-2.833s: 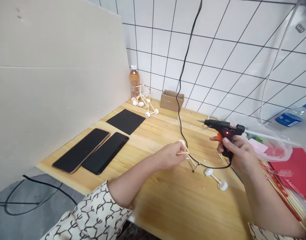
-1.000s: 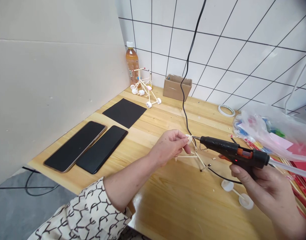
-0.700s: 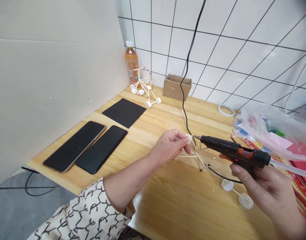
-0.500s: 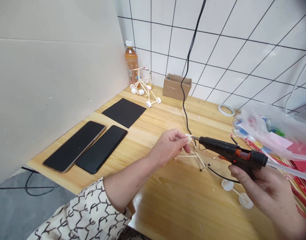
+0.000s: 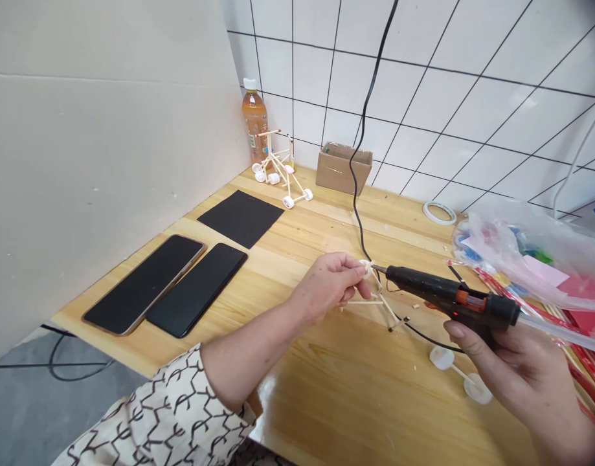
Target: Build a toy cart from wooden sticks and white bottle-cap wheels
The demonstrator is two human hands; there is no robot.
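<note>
Between thumb and fingers, my left hand (image 5: pixel 336 281) pinches a small frame of wooden sticks (image 5: pixel 388 310) near a white disc (image 5: pixel 365 266) at its top. Part of the frame is hidden behind those fingers. My right hand (image 5: pixel 515 375) is wrapped around the handle of a black hot glue gun (image 5: pixel 447 294), which has a clear glue stick (image 5: pixel 564 333) coming out of its back. The gun's metal tip is at the joint beside the white disc. Below the gun, two white wheels joined by a stick axle (image 5: pixel 460 373) lie on the table.
Two phones (image 5: pixel 144 281) and a black square sheet (image 5: pixel 241 218) lie left. At the back stand a bottle (image 5: pixel 255 120), a stick model with white wheels (image 5: pixel 278 165) and a cardboard box (image 5: pixel 344 169). A black cord (image 5: pixel 370 97) hangs down. Tape (image 5: pixel 439 213) and plastic bags (image 5: pixel 520 249) are right.
Almost nothing differs. Both hands keep their hold, and the glue gun's tip stays at the joint by the white disc, with only a very slight shift left.
</note>
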